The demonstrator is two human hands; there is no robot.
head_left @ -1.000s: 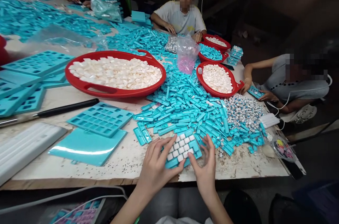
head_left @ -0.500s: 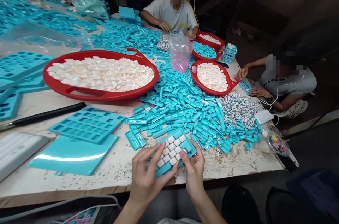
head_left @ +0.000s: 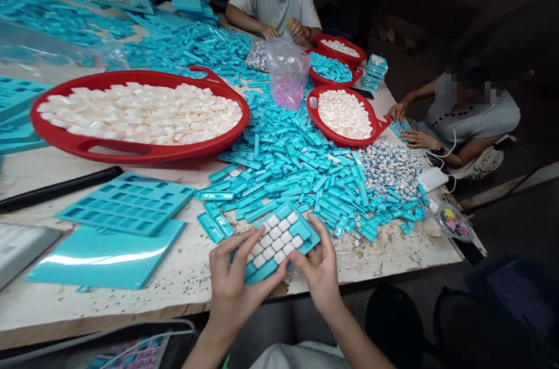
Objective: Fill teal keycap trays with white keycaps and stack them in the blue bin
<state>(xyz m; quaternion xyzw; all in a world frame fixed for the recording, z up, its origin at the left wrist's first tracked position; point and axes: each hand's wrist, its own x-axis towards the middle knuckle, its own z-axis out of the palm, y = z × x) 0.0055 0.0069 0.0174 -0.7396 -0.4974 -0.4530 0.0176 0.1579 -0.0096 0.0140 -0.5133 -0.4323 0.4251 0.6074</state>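
A small turquoise keypad (head_left: 279, 241) with rows of white keys is held tilted above the table's front edge. My left hand (head_left: 238, 279) grips its left end, fingers over the far side and thumb along the near edge. On the right end, my right hand (head_left: 321, 267) also holds it, the thumb close to the lower right keys and the fingers behind. Parts of the keypad are hidden by both hands. Just beyond it lies a heap of turquoise long key pieces (head_left: 283, 174).
A large red basin (head_left: 174, 153) of white keycaps (head_left: 144, 113) stands at left. Turquoise panels (head_left: 126, 203), a black-handled tool (head_left: 61, 188) and a white device (head_left: 26, 247) lie nearer. Smaller red basins (head_left: 345, 139) stand farther back. Two people (head_left: 273, 5) (head_left: 471, 107) work across the table.
The view has shifted slightly, so most of the table sits lower left or higher in the picture. Both hands keep hold of the keypad. The person at the back has lifted one hand.
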